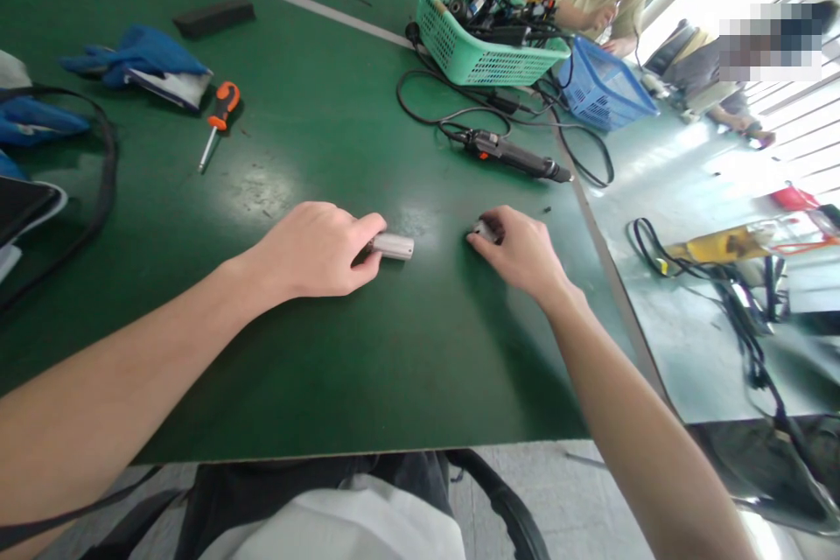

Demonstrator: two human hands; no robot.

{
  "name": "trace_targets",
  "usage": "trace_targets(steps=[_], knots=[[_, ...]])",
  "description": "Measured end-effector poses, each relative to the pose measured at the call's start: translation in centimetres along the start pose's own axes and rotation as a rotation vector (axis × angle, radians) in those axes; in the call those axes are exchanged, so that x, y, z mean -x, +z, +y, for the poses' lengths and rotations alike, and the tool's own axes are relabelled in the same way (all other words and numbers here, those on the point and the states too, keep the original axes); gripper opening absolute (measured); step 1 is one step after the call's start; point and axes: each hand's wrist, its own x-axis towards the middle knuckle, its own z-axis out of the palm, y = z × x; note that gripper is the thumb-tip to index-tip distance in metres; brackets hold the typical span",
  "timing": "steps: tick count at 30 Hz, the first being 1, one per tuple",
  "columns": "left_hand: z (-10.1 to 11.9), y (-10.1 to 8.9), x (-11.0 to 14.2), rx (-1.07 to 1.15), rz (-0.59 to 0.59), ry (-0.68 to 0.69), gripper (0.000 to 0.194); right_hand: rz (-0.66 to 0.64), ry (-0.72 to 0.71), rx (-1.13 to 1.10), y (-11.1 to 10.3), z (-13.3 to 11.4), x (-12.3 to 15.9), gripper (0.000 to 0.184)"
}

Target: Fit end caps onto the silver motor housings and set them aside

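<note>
My left hand (328, 252) pinches one end of a small silver-grey metal cylinder (395, 246), which points right, low over the green table (367, 359). The far end of this cylinder shows small dark holes. Off to the right, my right hand (518, 247) is closed around a small grey metal piece (486, 231), mostly covered by the fingers. The two pieces are apart, with bare green tabletop between them. Beyond my right hand lies a black electric screwdriver (515, 156) with its cable. A tiny dark bit (547, 210) lies near that hand.
An orange-handled screwdriver (221, 112), blue gloves (141, 61) and a dark block (213, 17) lie at the left. Behind stand a green basket (486, 61) of cables and a blue basket (607, 92). Yellow-handled tool (728, 247) at right. Two people sit beyond.
</note>
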Motion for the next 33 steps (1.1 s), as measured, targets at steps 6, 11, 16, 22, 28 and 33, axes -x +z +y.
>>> trace_targets(steps=[6, 11, 16, 22, 28, 33], knots=[[0.3, 0.2, -0.1, -0.053, -0.032, -0.065, 0.037, -0.118, -0.481, -0.252, 0.8, -8.2, 5.3, 0.024], [0.4, 0.1, -0.1, -0.065, -0.039, -0.061, 0.038, -0.134, -0.523, -0.272, 0.6, -9.7, 5.7, 0.033], [0.5, -0.3, 0.0, -0.06, 0.05, -0.013, 0.037, 0.142, -0.124, -0.167, -0.3, -3.6, 1.2, 0.032], [1.1, 0.2, 0.3, 0.016, 0.094, 0.232, 0.031, 0.178, 0.444, 0.174, 1.1, 5.6, -5.6, 0.048], [1.2, 0.7, 0.3, 0.007, 0.058, 0.283, 0.026, 0.165, 0.322, 0.223, 2.4, 7.0, -5.9, 0.033], [1.1, 0.7, 0.1, 0.015, 0.045, 0.281, 0.021, 0.099, 0.121, 0.183, 2.2, 7.4, -5.4, 0.032]])
